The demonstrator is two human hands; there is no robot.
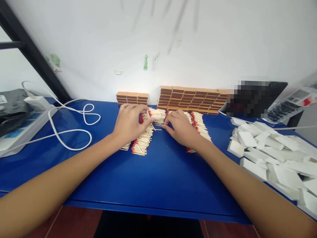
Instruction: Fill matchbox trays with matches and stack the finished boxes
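My left hand (pixel 129 121) is closed around a small white matchbox tray (pixel 154 114) filled with red-tipped matches, tilted over the table. Just to its right, my right hand (pixel 180 125) has its thumb and fingertips pinched at the ends of a few loose matches (pixel 158 127). Rows of red-headed matches (pixel 142 142) lie under and beside my left hand. Another row of matches (pixel 202 125) extends beyond my right hand and is partly hidden by it.
Stacked brown matchboxes (pixel 192 99) and a smaller stack (pixel 132 98) stand against the wall. White trays (pixel 274 147) are heaped at the right, near a dark pixelated device (pixel 252 99). A white cable (pixel 69 131) and power strip (pixel 23 128) occupy the left of the blue table (pixel 156 181).
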